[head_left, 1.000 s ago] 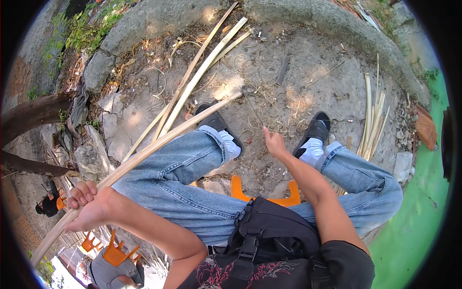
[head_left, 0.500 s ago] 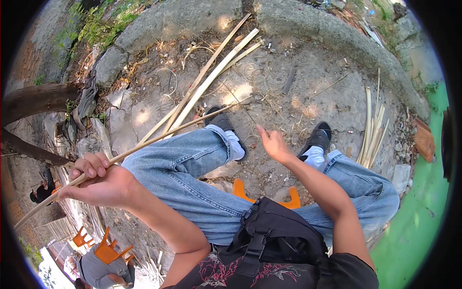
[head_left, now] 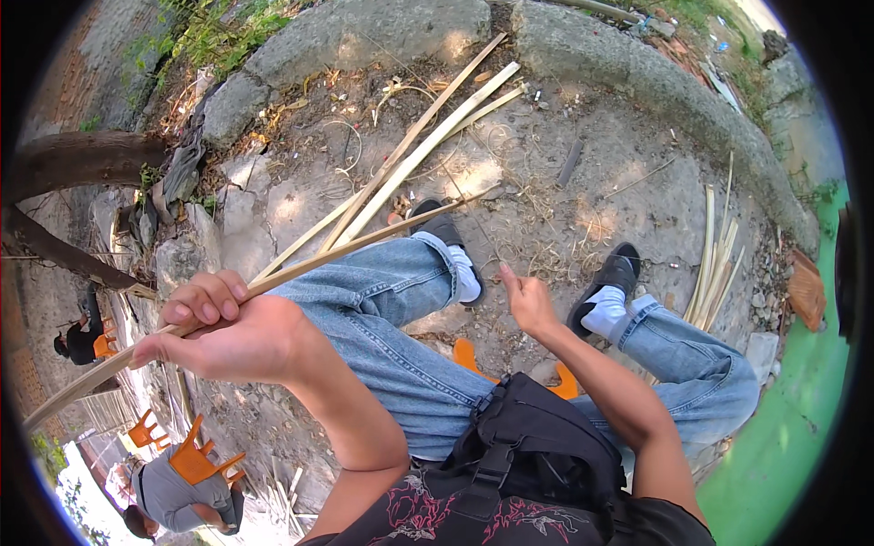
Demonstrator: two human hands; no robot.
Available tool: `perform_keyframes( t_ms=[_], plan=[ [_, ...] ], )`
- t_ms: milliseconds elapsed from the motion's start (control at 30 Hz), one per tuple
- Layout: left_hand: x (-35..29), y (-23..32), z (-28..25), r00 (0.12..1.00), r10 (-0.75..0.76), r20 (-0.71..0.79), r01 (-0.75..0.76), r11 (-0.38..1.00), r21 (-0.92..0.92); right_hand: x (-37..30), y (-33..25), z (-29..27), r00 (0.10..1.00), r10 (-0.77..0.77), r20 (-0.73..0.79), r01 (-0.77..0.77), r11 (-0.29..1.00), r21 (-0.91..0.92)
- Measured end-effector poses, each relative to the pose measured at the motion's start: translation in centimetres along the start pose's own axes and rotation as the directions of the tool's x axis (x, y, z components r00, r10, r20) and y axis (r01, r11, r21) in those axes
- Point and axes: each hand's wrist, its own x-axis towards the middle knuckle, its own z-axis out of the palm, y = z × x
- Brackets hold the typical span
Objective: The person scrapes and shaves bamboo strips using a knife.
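Observation:
My left hand (head_left: 232,332) is closed around a long, narrow bamboo strip (head_left: 364,241). The strip runs from the lower left, above my left thigh, to a tip near my left shoe. My right hand (head_left: 531,305) is closed, thumb up, on a thin dark rod-like tool (head_left: 481,229). This points up and left toward the strip's far end; whether the two touch I cannot tell. What part of it my fingers cover is hidden.
Pale bamboo strips (head_left: 428,141) lie on the ground ahead of my left foot, and another bundle (head_left: 713,268) lies at the right. An orange plastic stool (head_left: 563,382) is under me. A curved concrete kerb (head_left: 628,77) bounds the far side. Other people (head_left: 177,491) sit at lower left.
My left hand and the bamboo strip have shifted right and slightly up in view. The right hand stays closed on the thin tool, a little lower. The whole view has tilted slightly.

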Motion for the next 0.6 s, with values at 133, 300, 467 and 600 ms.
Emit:
perform_keyframes(
  t_ms=[133,300,467,600],
  plan=[
    [0.0,0.6,0.2,0.999,0.032,0.004,-0.032,0.999,-0.024,-4.3,-4.0,0.5,0.98,-0.148,0.13,0.137,0.987,0.086],
    [-0.3,-0.1,0.4,1.0,-0.019,0.017,0.02,0.998,-0.064,0.7,4.4,0.1,0.991,0.127,-0.039,-0.127,0.992,-0.006],
    [-0.8,0.9,-0.1,0.979,0.004,0.205,0.027,0.989,-0.148,-2.3,0.2,-1.5,0.999,0.045,0.014,-0.045,0.997,-0.057],
    [-0.7,1.1,0.5,0.975,-0.001,0.221,0.034,0.989,-0.145,-4.6,-2.3,-0.5,0.97,-0.194,0.146,0.179,0.978,0.108]
  ],
)
